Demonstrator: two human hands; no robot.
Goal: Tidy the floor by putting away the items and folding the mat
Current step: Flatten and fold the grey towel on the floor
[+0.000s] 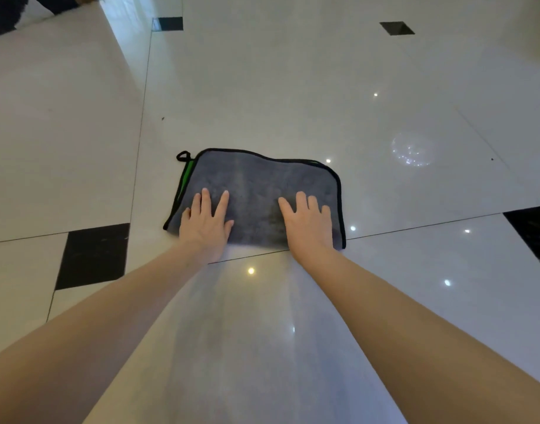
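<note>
Mat [256, 194]: grey, black-edged, seen folded over on the floor [293, 87], lying mid-frame across a tile seam. A green underside is exposed along its left edge and in a sliver at the top right. White glossy tiles are laid across the floor, with thin dark seams and ceiling lights reflected as bright dots. Black square inset tiles are set at the tile corners: one [92, 257] near left of the mat, one [534, 231] at the right edge, two smaller ones far off at the top. Both bare forearms are extended from the bottom of the frame toward the mat. The left hand [206, 223] is laid flat on the mat's near-left part, fingers straight and spread, nothing gripped. The right hand [308, 223] is laid flat on the near-right part, fingers straight and slightly apart, palm down, nothing gripped. The hands are kept apart, with bare mat between them. A small black hanging loop [183, 155] is seen at the mat's far-left corner, resting on the tile.
</note>
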